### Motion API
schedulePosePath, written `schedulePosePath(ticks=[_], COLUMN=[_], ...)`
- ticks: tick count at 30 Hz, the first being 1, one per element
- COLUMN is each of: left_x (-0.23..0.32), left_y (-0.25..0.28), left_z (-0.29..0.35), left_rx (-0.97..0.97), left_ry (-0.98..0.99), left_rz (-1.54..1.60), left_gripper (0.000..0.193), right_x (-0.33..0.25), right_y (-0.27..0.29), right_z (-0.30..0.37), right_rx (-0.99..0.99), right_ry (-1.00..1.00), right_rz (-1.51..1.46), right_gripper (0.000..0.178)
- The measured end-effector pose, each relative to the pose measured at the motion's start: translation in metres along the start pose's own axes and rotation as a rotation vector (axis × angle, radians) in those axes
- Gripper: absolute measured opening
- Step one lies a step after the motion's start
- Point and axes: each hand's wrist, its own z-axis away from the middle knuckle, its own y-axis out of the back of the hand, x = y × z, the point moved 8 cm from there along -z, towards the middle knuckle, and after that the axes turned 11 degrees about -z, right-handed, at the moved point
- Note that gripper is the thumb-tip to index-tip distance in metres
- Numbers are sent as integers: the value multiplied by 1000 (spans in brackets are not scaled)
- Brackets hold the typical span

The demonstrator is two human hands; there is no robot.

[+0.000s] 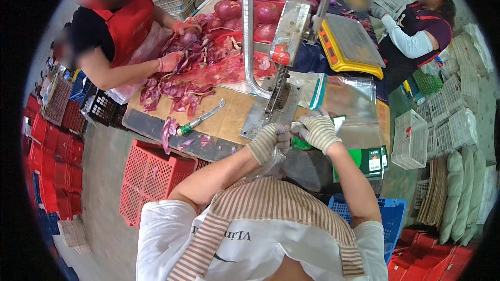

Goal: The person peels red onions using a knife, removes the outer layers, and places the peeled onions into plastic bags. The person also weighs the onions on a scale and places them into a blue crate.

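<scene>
Both of my hands wear striped knit gloves and meet at the front edge of the table. My left hand (269,141) has its fingers curled round a transparent plastic bag (272,165), which hangs down toward my apron. Just to its right, my right hand (319,132) pinches the bag's upper part, beside a green printed patch. What the bag contains is hidden. Directly beyond my hands stands a metal bench machine (284,67) with a spring-loaded arm. Flat printed bags (364,160) with green panels lie right of my right hand.
A hooked knife (203,117) lies left of the machine. Red onions (227,10) and loose skins (179,93) cover the far left, where a co-worker's gloved hands (171,61) work. A yellow scale (350,47) stands far right, near another person. A red crate (151,177) sits below the table.
</scene>
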Motion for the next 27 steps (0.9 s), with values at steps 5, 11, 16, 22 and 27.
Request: schedulePosePath(ticks=[5,11,16,22,27], left_x=[21,74,92,80,76], left_y=[45,101,123,116,108], left_z=[1,-1,-6,4,1], left_rx=[-121,126,222,426,428], left_ry=[56,-89,-670,-734,-885], left_rz=[-17,-675,-1420,-1805,-1928], left_gripper=[21,16,21,14,17], right_x=[-15,-29,-33,-34,-40], right_y=[-34,-35,-45,-53,-22], right_z=[-37,-59,-66,-60,-55], right_rx=[-101,-94,-29,-26,25], right_ry=[35,44,7,-19,-104], right_rz=[153,183,225,263,90], right_gripper=[20,26,30,35,36])
